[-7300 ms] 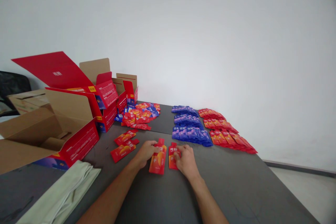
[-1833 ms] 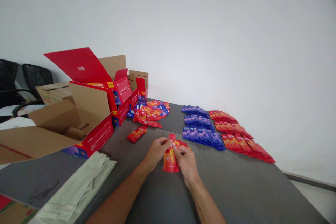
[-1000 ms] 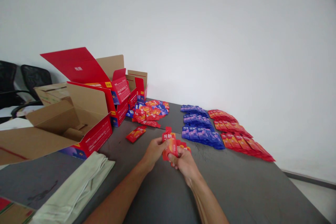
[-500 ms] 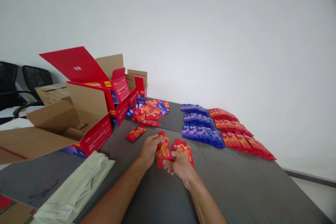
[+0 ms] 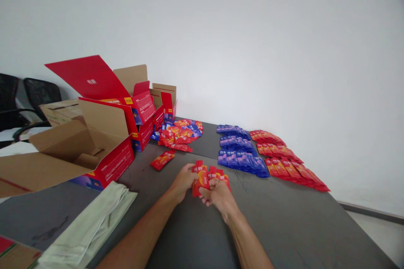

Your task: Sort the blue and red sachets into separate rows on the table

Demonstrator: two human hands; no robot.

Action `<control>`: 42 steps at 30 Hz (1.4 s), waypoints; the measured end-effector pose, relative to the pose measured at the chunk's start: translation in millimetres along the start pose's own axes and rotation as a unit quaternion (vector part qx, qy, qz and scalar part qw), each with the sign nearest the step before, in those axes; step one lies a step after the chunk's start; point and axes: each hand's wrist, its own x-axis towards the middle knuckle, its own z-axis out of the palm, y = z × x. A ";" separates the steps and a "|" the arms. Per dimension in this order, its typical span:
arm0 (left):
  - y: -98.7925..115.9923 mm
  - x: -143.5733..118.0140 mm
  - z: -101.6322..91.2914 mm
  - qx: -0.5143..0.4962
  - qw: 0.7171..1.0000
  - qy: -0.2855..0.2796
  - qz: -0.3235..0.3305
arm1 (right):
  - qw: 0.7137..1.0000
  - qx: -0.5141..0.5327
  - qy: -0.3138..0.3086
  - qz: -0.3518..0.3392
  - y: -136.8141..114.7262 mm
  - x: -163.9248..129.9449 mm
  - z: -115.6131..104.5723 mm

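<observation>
Sachets [image 5: 202, 176] now bunched between both hands, fingers [image 5: 206, 193] pinching them; white label characters unreadable

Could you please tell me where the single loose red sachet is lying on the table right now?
The loose red sachet lies on the grey table, left of the left hand, between the open red carton and the mixed sachet heap.
</observation>
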 end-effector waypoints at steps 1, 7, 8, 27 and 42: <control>-3.6 1.6 0.5 0.007 1.000 0.009 0.012 | 1.000 -0.021 -0.016 0.009 -0.2 0.8 -3.8; -25.8 15.2 5.7 0.054 0.996 0.005 0.072 | 0.948 -0.251 0.177 -0.088 -0.8 9.4 -47.8; -28.4 17.4 6.6 0.062 0.995 -0.011 0.074 | 0.937 -0.283 0.185 -0.085 0.8 11.2 -54.5; -24.0 2.6 15.2 0.521 0.807 -0.030 0.277 | 0.864 -0.501 -0.055 0.009 1.0 1.5 -70.5; -5.1 4.0 -18.4 0.567 0.773 0.076 0.273 | 0.849 -0.467 0.145 -0.201 9.7 19.6 -7.6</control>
